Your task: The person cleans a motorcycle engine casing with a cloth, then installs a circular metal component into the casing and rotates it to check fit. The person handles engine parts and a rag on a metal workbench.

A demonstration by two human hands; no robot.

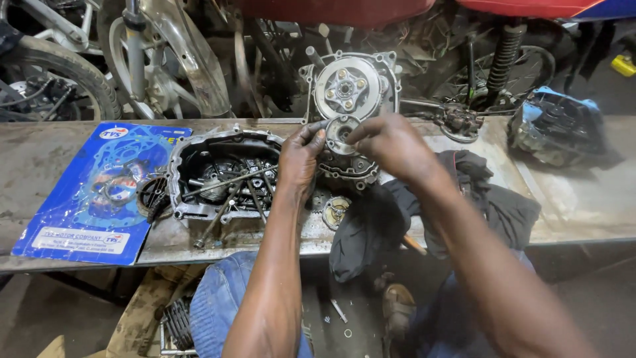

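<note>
Head view: round metal part (341,133) between both hands.

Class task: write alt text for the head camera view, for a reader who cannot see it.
Both hands, left hand and right hand, hold a round metal part over an open engine case on a workbench; a blue gasket packet lies left.

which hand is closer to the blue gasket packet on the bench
Left. The left hand is over the open engine cover, just beside the blue gasket packet; the right hand is further off, beyond the left hand.
</note>
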